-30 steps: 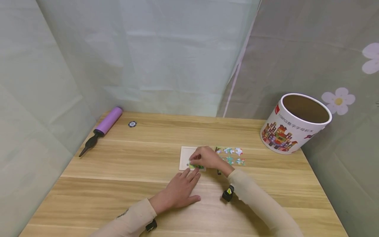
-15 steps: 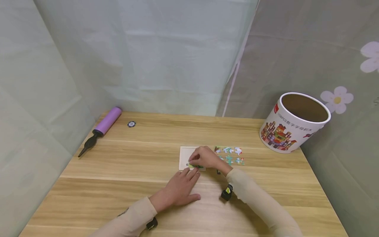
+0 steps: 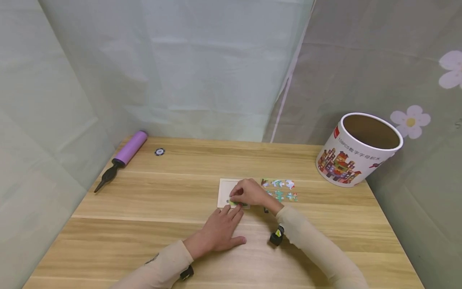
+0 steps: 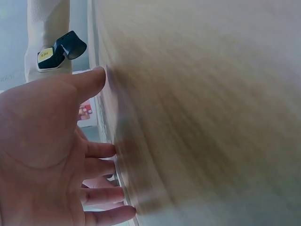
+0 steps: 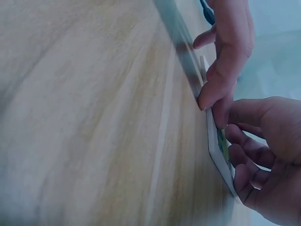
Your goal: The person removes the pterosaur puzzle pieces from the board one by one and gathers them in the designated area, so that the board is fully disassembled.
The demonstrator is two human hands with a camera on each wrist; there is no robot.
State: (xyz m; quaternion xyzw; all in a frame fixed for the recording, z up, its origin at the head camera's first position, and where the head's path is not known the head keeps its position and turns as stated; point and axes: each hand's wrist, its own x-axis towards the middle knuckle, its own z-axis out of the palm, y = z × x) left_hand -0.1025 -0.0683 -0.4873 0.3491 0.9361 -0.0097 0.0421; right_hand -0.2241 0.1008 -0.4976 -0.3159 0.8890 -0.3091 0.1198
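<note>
A small pale wooden puzzle tray (image 3: pixel 224 188) lies mid-table, with green puzzle pieces (image 3: pixel 232 202) along its near side. My right hand (image 3: pixel 251 192) is over the tray, thumb and curled fingers pinching a puzzle piece low against it; the fingers mostly hide that piece. In the right wrist view a green and blue patch (image 5: pixel 223 143) shows on the tray (image 5: pixel 213 141) beside these fingers. My left hand (image 3: pixel 221 229) lies with fingers extended, fingertips resting on the tray's near edge. Its palm (image 4: pixel 37 146) and spread thumb show in the left wrist view.
Several loose puzzle pieces (image 3: pixel 279 195) lie in rows right of the tray, partly behind my right wrist. A white printed bucket (image 3: pixel 341 164) stands at the back right. A purple hand pump (image 3: pixel 132 147) and a poker chip (image 3: pixel 159 151) lie at the back left.
Both hands stay nearly in place at the tray. The right fingers shift very slightly over the green pieces, covering a little more of them.
</note>
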